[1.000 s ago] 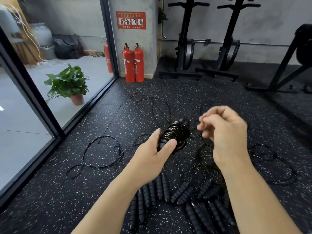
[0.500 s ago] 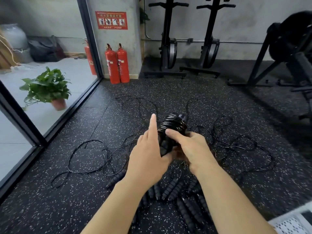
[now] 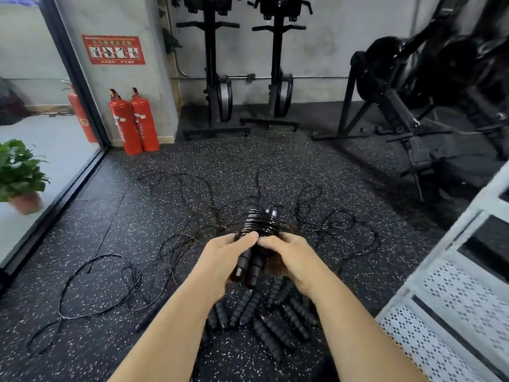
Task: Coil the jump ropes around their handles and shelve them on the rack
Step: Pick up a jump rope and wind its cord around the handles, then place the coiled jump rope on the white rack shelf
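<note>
A black jump rope [image 3: 257, 224] is coiled tightly round its two ribbed handles and held upright in front of me. My left hand [image 3: 223, 260] grips the handles from the left, thumb against the bottom of the coil. My right hand [image 3: 292, 257] grips them from the right, just below the coil. Several more black handles [image 3: 272, 318] lie in a pile on the floor under my wrists, their thin black cords [image 3: 132, 274] sprawling loose over the speckled mat. The white perforated rack [image 3: 451, 296] stands at the right edge.
Two red fire extinguishers [image 3: 135, 122] stand by the pillar. A potted plant [image 3: 19, 175] sits behind the glass wall on the left. Black gym machines [image 3: 217, 78] line the back wall, and a bulky machine [image 3: 429, 106] fills the right rear.
My right hand came in from the air and closed on the handles below the coil. My left index finger folded down. The view swung right, bringing the white rack into sight.
</note>
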`<state>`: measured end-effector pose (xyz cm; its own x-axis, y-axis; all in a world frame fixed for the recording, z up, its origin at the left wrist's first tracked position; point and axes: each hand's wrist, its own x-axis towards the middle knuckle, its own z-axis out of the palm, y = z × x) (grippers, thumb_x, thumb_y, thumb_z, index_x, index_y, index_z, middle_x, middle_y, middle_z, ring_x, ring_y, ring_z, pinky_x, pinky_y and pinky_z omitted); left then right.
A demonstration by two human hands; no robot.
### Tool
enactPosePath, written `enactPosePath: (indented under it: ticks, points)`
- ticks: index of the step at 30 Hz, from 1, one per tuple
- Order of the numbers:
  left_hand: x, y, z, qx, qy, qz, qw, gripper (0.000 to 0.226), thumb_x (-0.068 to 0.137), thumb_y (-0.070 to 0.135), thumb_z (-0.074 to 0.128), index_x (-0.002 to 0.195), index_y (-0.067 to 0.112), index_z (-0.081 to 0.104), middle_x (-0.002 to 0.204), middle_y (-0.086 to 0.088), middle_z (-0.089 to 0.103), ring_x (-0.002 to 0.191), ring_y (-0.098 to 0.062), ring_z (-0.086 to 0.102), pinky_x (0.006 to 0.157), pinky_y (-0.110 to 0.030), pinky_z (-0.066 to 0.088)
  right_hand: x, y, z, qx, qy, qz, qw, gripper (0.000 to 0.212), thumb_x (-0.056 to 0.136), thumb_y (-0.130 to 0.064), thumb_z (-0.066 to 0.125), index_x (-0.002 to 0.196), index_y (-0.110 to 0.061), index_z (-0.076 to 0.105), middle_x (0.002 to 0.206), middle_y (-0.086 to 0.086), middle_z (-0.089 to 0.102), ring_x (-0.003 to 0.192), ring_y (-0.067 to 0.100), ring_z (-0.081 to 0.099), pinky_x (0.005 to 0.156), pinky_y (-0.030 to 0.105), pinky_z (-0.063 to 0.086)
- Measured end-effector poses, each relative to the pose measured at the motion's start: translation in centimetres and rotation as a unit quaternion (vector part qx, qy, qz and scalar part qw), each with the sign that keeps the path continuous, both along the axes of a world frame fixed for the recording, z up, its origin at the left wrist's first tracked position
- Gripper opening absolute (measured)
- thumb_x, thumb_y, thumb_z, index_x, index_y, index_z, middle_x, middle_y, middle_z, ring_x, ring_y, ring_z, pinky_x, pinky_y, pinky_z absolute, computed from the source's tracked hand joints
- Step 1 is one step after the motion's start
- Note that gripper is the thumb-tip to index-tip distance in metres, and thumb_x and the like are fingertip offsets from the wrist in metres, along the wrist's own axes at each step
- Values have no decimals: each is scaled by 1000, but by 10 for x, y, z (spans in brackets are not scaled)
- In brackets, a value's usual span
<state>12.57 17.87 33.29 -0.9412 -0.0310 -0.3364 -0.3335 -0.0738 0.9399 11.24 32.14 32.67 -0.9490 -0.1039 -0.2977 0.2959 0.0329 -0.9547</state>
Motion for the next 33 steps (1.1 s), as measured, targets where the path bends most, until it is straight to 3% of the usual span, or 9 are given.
enactPosePath:
  ticks: [4,8,13,19,22,25,27,30,33]
  points:
    - [12,33,18,-14,22,-40,999,46,83,34,76,104,-5,66,88,-17,66,77,-28,60,71,-40,50,23,33,24,13,5,-19,1000,32,73,-32,70,97,-11,73,95,8,75,95,29,70,93,49,53]
    - [27,72,45,-11,46,-83,995,15,93,19,67,98,6,73,82,-10,72,65,-21,66,51,-29,53,47,71,51,-10,28,-79,996,13,90,-21,63,94,-13,72,95,5,75,91,22,71,80,36,59]
    - [44,119,78,30,52,-148,987,19,91,13,67,106,1,70,110,-32,67,88,-35,62,77,-47,51,76,119,75,1,83,-140,987,6,92,-16,63,89,-17,69,99,4,73,94,19,69,75,29,58]
    - [48,183,102,68,67,-198,976,20,92,12,65,109,5,70,108,-21,72,90,-31,69,68,-34,56,95,178,102,21,138,-218,966,3,90,-15,66,90,-18,65,92,2,71,82,14,68,62,24,56]
    - [48,217,114,74,89,-221,968,17,93,13,64,108,7,71,98,-13,76,80,-23,70,65,-31,55,97,209,114,16,146,-248,958,7,89,-15,66,96,-15,64,100,7,71,89,20,69,73,33,59]
    - [46,247,123,91,108,-249,958,22,95,5,59,112,13,69,98,-5,76,84,-18,69,67,-29,53,96,239,124,4,143,-280,949,11,88,-15,67,98,-11,67,100,11,72,94,26,70,85,45,57]
    - [44,265,127,93,120,-250,956,37,92,-8,54,114,20,66,104,-1,74,88,-16,67,74,-29,52,97,260,130,-38,131,-300,944,13,89,-13,66,102,-8,67,101,12,72,95,26,69,84,43,58]
    - [40,291,128,83,151,-242,955,57,88,-15,57,139,12,51,124,-11,65,105,-23,62,98,-41,47,99,287,135,-68,144,-302,940,14,89,-13,67,102,-9,66,100,11,72,95,26,70,78,37,59]
    - [33,314,127,70,167,-246,952,60,88,-13,61,143,6,46,117,-10,67,100,-23,63,96,-40,48,98,307,140,-41,170,-299,938,19,85,-10,70,103,-9,67,100,11,73,91,25,71,72,34,60]
